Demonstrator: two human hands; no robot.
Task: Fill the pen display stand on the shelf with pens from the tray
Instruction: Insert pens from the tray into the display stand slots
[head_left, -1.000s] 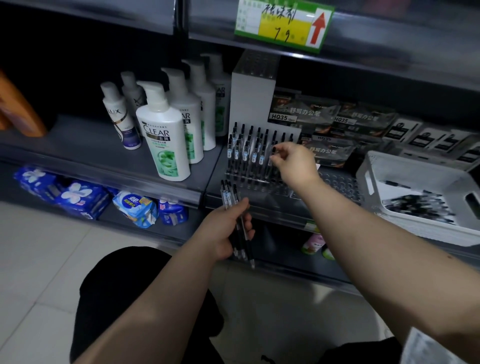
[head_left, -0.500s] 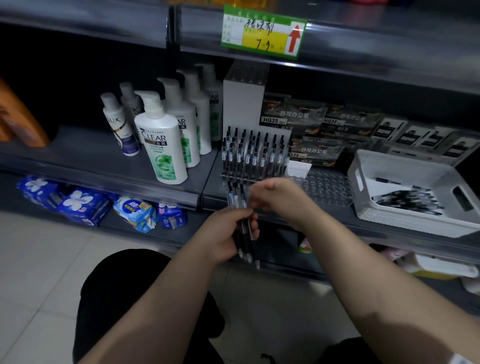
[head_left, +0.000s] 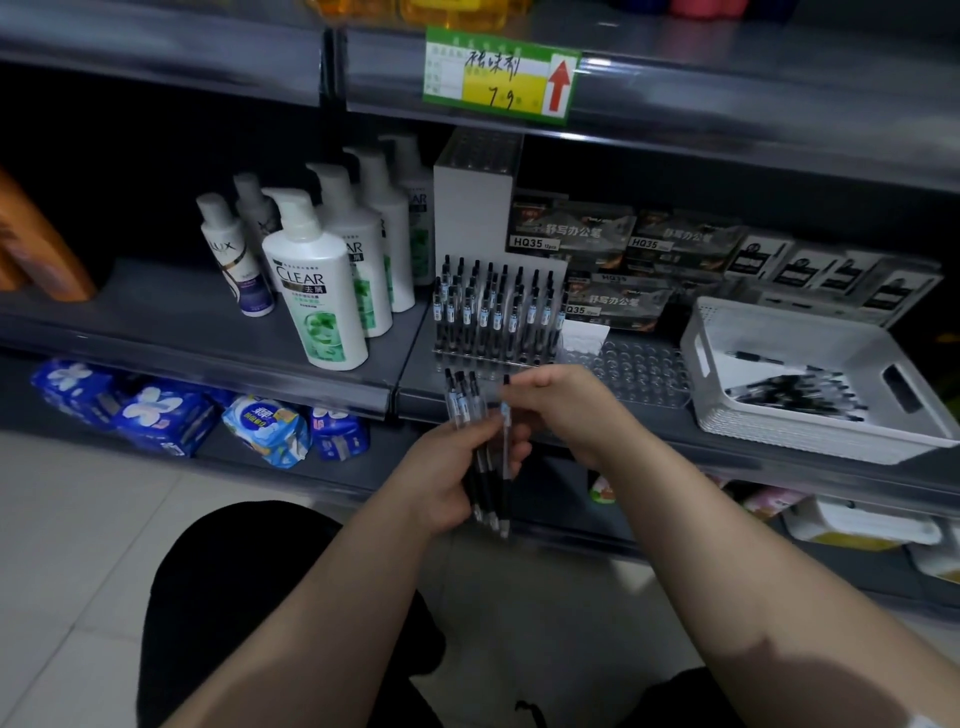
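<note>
Risk: the pen display stand (head_left: 634, 371), near the shelf (head_left: 421, 364) front edge, is densely loaded; a skewed insertion may topple neighbours. The left hand (head_left: 441, 483) grips a loose bundle (head_left: 464, 410); the right hand (head_left: 566, 405), pinching one pen (head_left: 505, 415), may drag others out to the floor (head_left: 78, 545). Count: one tray (head_left: 779, 434) at the shelf's right end, one stand, four held pens.

Pens (head_left: 482, 462) stand in the left grip (head_left: 447, 480); behind it the pen stand (head_left: 496, 317) sits on the shelf (head_left: 197, 322), bottles (head_left: 317, 291) farther left, tray (head_left: 779, 428) right.
</note>
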